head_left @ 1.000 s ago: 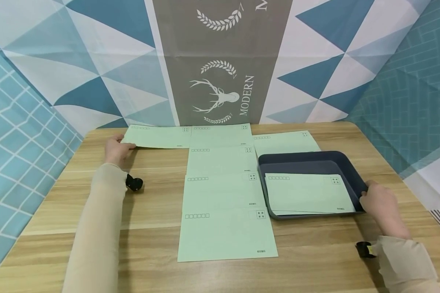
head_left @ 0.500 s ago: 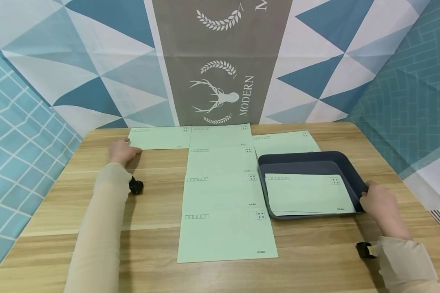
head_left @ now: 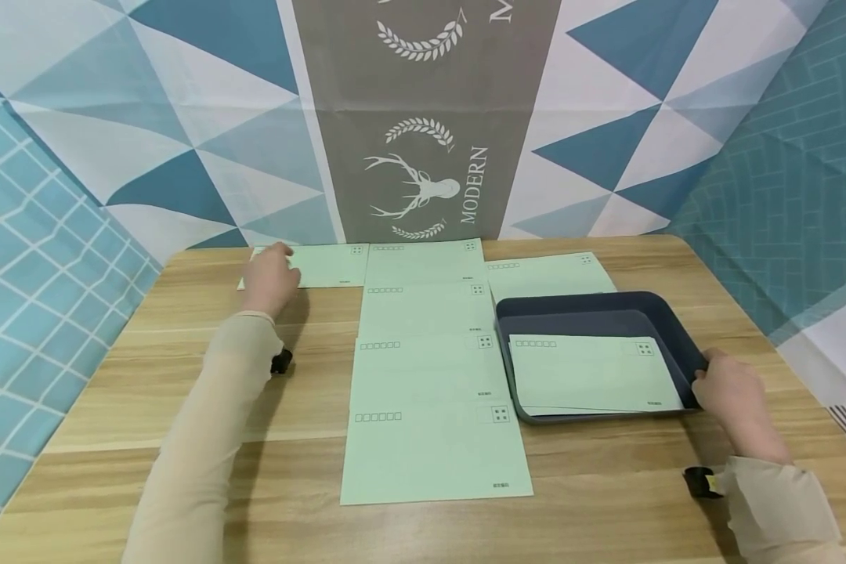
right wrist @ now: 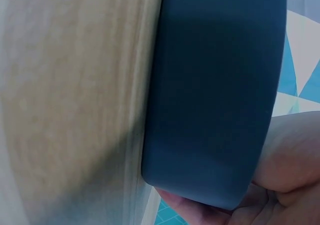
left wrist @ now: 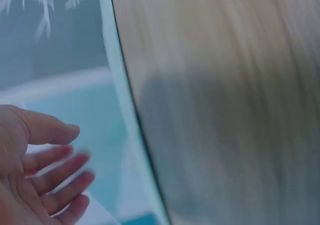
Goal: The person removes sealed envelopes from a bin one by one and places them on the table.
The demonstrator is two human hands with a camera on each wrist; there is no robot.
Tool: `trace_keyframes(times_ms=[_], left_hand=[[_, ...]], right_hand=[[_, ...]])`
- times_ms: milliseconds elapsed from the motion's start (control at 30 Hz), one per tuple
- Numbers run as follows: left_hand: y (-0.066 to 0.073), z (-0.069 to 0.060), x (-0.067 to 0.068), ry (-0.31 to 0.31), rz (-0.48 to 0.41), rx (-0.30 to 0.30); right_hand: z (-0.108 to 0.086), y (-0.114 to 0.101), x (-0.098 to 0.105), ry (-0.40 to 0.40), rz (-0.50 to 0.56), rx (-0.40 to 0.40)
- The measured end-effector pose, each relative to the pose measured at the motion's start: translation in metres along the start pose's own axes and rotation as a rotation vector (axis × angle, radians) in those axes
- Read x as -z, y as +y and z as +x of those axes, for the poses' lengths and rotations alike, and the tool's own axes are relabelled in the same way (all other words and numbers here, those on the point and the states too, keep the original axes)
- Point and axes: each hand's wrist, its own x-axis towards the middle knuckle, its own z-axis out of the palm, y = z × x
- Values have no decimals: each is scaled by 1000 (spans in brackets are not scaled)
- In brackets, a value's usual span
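My left hand (head_left: 271, 280) hovers over the left part of a pale green envelope (head_left: 327, 266) at the table's back edge. In the left wrist view its fingers (left wrist: 65, 182) are relaxed and apart, with nothing between them. On the right, my right hand (head_left: 732, 399) grips the near right corner of a dark grey tray (head_left: 571, 304). The right wrist view shows the tray's outer wall (right wrist: 215, 95) with the thumb and fingers around its end. Inside the tray lies a small stack of green envelopes (head_left: 595, 374).
A column of several overlapping green envelopes (head_left: 433, 450) runs down the middle of the wooden table (head_left: 289, 501). Another envelope (head_left: 553, 272) lies behind the tray, partly hidden by it. A patterned cloth (head_left: 423, 117) hangs along the back edge.
My left hand has let go of the back left envelope's left end, lifted and moved right above it. That envelope now lies flat. The right hand and tray have stayed still.
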Motion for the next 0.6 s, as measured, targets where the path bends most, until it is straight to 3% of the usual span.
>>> trace_keyframes(times_ms=[133,233,433,600], left_hand=[[38,-3,-9,34,66,-131],[71,-11,-19,25,52,-214],[137,-38,-45,-42,63,-444],[180,-61,-59,-86,93,-597]], right_hand=[[1,-1,1,-6,-5,-3],[1,-1,2,-12,-5,-6],[0,1,1,-6,-7,2],[1,2,0,-20,-9,-3]])
